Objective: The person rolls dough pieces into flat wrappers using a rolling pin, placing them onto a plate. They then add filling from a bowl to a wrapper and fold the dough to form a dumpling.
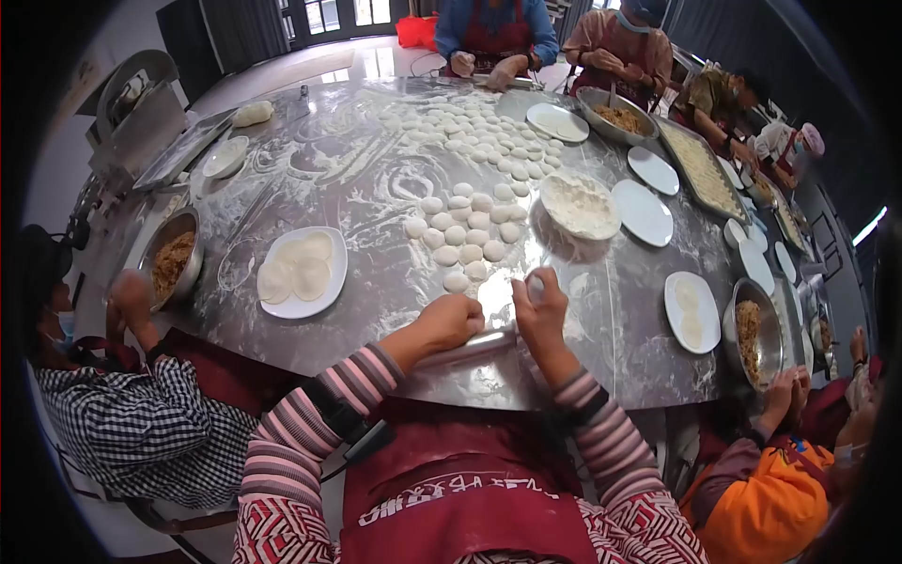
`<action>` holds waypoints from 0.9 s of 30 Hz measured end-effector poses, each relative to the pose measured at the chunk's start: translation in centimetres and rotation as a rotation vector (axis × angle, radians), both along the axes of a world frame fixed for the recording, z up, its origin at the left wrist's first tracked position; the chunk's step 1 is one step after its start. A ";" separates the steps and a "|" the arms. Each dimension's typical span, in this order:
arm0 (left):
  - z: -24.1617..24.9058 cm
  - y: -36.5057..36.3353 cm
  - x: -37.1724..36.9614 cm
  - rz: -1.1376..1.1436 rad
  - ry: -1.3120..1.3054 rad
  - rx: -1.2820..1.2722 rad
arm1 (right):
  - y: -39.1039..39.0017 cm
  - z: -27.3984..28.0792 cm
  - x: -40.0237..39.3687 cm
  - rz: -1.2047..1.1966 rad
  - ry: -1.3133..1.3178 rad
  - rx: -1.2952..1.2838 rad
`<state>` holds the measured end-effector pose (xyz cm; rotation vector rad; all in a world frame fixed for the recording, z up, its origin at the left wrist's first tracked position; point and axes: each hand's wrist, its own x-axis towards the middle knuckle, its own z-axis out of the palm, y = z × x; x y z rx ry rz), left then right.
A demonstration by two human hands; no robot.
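Observation:
My left hand [453, 320] is closed in a loose fist, low over the near part of the floured steel table [376, 324]. My right hand [540, 308] is beside it with fingers curled in and thumb raised. What either hand holds, if anything, is hidden by the fingers. Between my wrists, near the table edge, lies a shiny metal cylinder [474, 346] that looks like a rolling pin. Just beyond my hands are several small flattened dough pieces [472, 254]. A white bowl of flour [581, 205] stands past my right hand.
Rolled dough wrappers lie on a white plate [303, 273] at left and another plate [692, 313] at right. Filling bowls [172, 258] [754, 332] stand near both sides. More dough pieces [489, 136] spread toward the far side. Co-workers surround the table.

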<state>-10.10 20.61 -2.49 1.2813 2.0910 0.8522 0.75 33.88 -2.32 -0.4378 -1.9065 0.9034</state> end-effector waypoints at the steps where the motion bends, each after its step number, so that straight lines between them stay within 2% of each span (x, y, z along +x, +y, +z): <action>1: 0.1 0.0 -0.5 -0.045 -0.048 -0.026 | -0.1 -0.4 1.2 -0.008 -0.025 0.042; 2: -0.3 -0.5 -0.7 -0.037 -0.007 -0.017 | -0.3 -1.7 2.9 0.006 -0.064 -0.071; 3: -1.0 -1.1 -0.8 -0.002 0.006 0.026 | -1.3 -1.1 4.4 -0.020 -0.015 0.028; 5: -0.9 -1.9 -0.7 -0.024 -0.101 0.016 | -2.5 -1.6 6.2 -0.016 0.018 -0.044; 7: -0.1 -1.4 0.1 -0.021 -0.080 -0.041 | -1.6 -1.6 4.6 -0.072 -0.103 0.083; 8: 0.3 -0.8 0.3 -0.019 -0.041 -0.079 | -1.0 -0.8 2.5 -0.038 0.039 0.003; 9: 0.2 -0.1 0.3 -0.032 -0.035 -0.080 | -0.4 -0.2 1.0 -0.035 0.005 0.031; 11: -0.7 0.9 0.1 -0.020 0.085 0.004 | 0.1 0.3 -0.5 0.012 -0.078 -0.070; 13: -0.4 0.6 -0.5 -0.056 0.034 -0.023 | 0.0 -0.6 0.9 -0.006 -0.050 -0.039; 15: -0.9 -0.7 -0.7 -0.100 0.092 -0.010 | -0.3 -3.4 4.3 0.009 -0.096 -0.165; 16: -1.3 -1.2 -0.7 -0.051 0.028 0.014 | -1.4 -3.1 6.1 0.004 -0.099 -0.197; 17: -1.1 -1.3 -1.0 -0.043 0.030 0.014 | -2.0 -2.9 6.7 0.043 0.008 -0.140; 19: -0.3 -1.7 -0.8 -0.128 -0.021 -0.042 | -2.0 -1.4 4.9 -0.033 0.028 -0.041; 21: 0.4 -0.6 -0.5 -0.123 -0.032 -0.090 | -0.3 -0.8 1.3 -0.011 0.054 0.052; 23: -0.8 0.6 -0.6 -0.041 0.102 0.020 | 0.4 -0.3 -0.9 0.007 -0.066 -0.050; 25: -0.6 0.8 -0.8 -0.072 0.114 0.023 | 0.4 -0.4 -0.5 0.016 -0.035 -0.031; 27: -0.2 -0.3 -0.2 -0.129 0.080 -0.027 | -0.1 -1.7 2.7 -0.021 0.006 0.097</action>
